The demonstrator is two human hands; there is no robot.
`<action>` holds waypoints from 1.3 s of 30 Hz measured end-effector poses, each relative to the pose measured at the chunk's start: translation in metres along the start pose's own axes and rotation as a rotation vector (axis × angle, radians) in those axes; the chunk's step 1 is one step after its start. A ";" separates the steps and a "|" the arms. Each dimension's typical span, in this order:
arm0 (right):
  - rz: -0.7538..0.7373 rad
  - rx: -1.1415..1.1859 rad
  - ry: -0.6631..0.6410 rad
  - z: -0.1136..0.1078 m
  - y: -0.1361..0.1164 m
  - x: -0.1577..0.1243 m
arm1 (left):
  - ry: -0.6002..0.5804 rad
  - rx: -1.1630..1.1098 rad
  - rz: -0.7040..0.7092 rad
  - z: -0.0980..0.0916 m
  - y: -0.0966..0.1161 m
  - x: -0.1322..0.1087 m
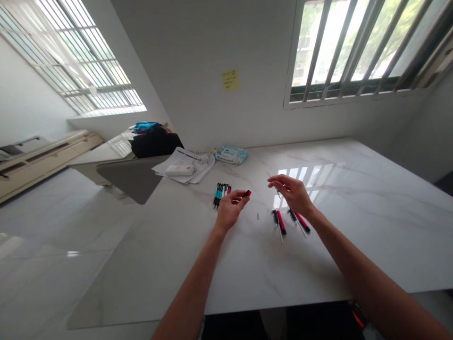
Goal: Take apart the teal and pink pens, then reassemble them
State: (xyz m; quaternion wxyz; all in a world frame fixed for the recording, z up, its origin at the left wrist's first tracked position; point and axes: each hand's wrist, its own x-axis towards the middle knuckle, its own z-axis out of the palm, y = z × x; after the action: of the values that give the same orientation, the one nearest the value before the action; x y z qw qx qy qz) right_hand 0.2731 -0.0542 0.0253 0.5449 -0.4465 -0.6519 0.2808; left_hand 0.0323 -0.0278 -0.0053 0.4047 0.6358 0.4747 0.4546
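Over the middle of the table, my left hand point(230, 208) is closed on a black and red pen part point(247, 193). To its right, my right hand point(290, 191) pinches a thin pen refill point(277, 192). Between and below the hands, a small grey piece point(258, 216) lies on the marble table. Red pen barrels point(281, 222) with black parts and thin refills lie in two groups below my right hand. A row of pens point(219, 194), some blue and black, lies just behind my left hand and is partly hidden by it.
Papers point(180, 163) with a white object point(180, 170) on them lie at the table's back left. Beside them is a blue wipes packet point(230, 154) against the wall. A yellow note point(230, 80) is stuck to the wall. Dark cloth point(155, 143) sits farther left.
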 end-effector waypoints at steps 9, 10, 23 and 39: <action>0.264 0.360 0.082 0.010 0.008 0.003 | -0.071 0.113 0.090 0.008 0.006 -0.007; 0.282 0.365 0.089 0.012 0.009 0.003 | -0.073 0.112 0.092 0.008 0.007 -0.007; 0.247 0.374 -0.110 0.033 0.004 -0.009 | -0.235 0.039 0.080 0.007 0.010 -0.007; -0.153 -0.460 -0.594 0.041 0.031 -0.021 | -0.041 -0.581 -0.072 -0.005 0.018 -0.005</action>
State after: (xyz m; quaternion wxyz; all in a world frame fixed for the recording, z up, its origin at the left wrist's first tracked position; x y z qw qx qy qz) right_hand 0.2421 -0.0539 -0.0206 0.2373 -0.4064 -0.8588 0.2025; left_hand 0.0312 -0.0360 0.0122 0.5950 0.4851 0.3387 0.5440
